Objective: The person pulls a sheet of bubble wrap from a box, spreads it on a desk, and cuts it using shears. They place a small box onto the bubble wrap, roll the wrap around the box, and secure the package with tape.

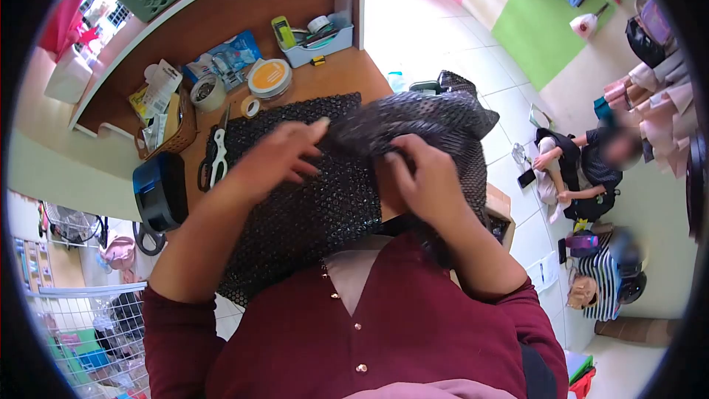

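Note:
Black bubble wrap [317,199] covers much of the desk in front of me and hangs over its near edge. A bunched, raised part of the wrap [421,114] lies to the right. My right hand [427,177] is closed, with thumb and fingers pinching the lower edge of this raised part. My left hand [284,155] hovers over the flat part, slightly blurred, its fingers apart and the thumb pointing toward the bunched wrap. Scissors [218,157] with white and black handles lie just left of the wrap.
On the desk [369,70] stand a round tub with an orange lid [269,76], tape rolls [207,93], a wicker basket [177,122], a blue tray [321,48] of stationery and a black tape dispenser [161,191]. People [594,166] sit on the floor at right.

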`<action>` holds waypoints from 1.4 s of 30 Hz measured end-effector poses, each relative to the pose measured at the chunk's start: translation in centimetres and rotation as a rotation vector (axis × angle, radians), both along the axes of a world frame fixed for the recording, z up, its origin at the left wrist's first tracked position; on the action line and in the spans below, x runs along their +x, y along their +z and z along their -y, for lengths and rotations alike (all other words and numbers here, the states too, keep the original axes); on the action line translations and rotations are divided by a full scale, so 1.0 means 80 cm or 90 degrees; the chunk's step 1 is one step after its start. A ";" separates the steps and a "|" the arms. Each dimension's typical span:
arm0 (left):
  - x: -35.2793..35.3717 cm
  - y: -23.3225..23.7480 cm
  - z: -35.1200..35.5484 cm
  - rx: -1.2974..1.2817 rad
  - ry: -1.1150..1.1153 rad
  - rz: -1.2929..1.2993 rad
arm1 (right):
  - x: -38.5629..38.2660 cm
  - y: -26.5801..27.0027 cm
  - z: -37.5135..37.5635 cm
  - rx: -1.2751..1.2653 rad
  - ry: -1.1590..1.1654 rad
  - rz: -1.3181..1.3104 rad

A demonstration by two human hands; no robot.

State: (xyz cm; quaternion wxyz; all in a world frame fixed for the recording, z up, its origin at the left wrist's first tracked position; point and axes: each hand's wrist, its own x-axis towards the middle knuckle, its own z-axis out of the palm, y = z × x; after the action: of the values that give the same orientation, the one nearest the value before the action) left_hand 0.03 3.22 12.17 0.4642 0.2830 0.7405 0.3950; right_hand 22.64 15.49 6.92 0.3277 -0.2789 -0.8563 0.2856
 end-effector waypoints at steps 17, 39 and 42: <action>0.116 -0.010 -0.010 0.312 -0.431 -0.358 | 0.166 -0.051 -0.140 0.094 0.114 0.334; 0.183 -0.062 -0.163 0.183 -0.723 -0.210 | 0.397 0.039 -0.139 -0.474 0.040 0.061; 0.170 -0.089 -0.160 0.230 -0.382 -0.186 | 0.361 0.070 -0.123 -0.245 -0.421 0.158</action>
State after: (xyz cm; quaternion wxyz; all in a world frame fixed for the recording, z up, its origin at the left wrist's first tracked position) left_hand 13.66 16.04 5.06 0.3912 0.6181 0.6015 0.3211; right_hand 51.48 25.30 12.50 0.2378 -0.6281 -0.6843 0.2839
